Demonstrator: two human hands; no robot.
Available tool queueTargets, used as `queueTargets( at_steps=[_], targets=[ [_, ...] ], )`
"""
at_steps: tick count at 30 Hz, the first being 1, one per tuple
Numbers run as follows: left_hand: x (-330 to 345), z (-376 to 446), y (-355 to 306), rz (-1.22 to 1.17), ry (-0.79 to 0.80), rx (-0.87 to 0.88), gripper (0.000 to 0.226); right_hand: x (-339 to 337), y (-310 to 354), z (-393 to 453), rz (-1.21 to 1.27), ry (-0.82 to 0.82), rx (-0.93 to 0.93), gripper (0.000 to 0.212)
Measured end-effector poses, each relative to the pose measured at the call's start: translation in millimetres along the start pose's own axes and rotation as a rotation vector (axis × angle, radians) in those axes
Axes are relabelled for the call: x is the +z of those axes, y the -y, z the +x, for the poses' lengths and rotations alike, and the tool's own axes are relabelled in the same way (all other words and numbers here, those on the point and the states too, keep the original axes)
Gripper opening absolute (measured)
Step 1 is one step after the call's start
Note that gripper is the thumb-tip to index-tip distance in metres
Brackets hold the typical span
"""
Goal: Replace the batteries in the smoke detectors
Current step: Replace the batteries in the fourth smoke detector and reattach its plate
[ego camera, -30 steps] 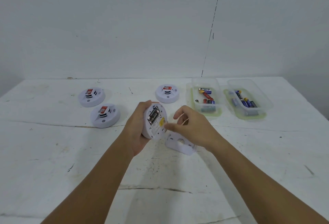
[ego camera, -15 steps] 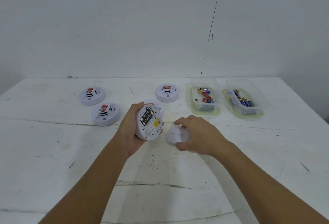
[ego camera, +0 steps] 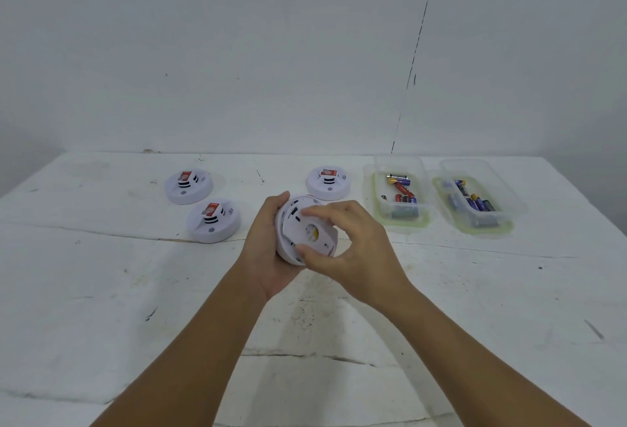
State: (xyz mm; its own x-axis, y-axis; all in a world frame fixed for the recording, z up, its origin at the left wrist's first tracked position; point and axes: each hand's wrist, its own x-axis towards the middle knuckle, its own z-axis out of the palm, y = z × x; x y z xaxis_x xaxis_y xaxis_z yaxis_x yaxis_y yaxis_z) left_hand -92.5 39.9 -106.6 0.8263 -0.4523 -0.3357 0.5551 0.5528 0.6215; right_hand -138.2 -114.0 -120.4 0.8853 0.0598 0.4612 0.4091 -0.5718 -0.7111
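We list first the white desk (ego camera: 101, 291), its scuffed, cracked top running to a pale wall at the far edge. Toward the far right corner we see two clear plastic tubs side by side: the left tub (ego camera: 400, 168) holds loose batteries (ego camera: 402, 189), red, blue and dark; the right tub (ego camera: 475, 172) holds more batteries (ego camera: 476, 202), mostly blue and dark.

Three white round smoke detectors lie face up with red labels: one near the far edge, left of centre (ego camera: 189, 186); one just in front of it and nearer us (ego camera: 213, 220); one near the far edge, just left of the tubs (ego camera: 328, 183).

Above the desk's middle we hold the fourth smoke detector (ego camera: 288, 250), tilted on edge. Our left hand (ego camera: 268, 247) cups its rim from behind, its grip curled round the body. Our right hand (ego camera: 349, 240) pinches the white back plate (ego camera: 310, 228) between thumb and fingers, the plate lying against the detector's back. A yellow mark shows through the plate's centre hole.
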Motion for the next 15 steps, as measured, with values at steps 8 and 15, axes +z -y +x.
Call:
queueTargets(
  at_steps=[8,15],
  targets=[
    [2.3,-1.1,-3.5,0.008,0.010,0.012,0.053,3.2,0.4,4.1,0.011,-0.032,-0.013,0.049],
    [-2.0,-1.0,-3.5,-0.015,0.022,0.010,0.052,7.5,-0.7,5.1,0.041,-0.024,-0.044,0.049]
  ],
)
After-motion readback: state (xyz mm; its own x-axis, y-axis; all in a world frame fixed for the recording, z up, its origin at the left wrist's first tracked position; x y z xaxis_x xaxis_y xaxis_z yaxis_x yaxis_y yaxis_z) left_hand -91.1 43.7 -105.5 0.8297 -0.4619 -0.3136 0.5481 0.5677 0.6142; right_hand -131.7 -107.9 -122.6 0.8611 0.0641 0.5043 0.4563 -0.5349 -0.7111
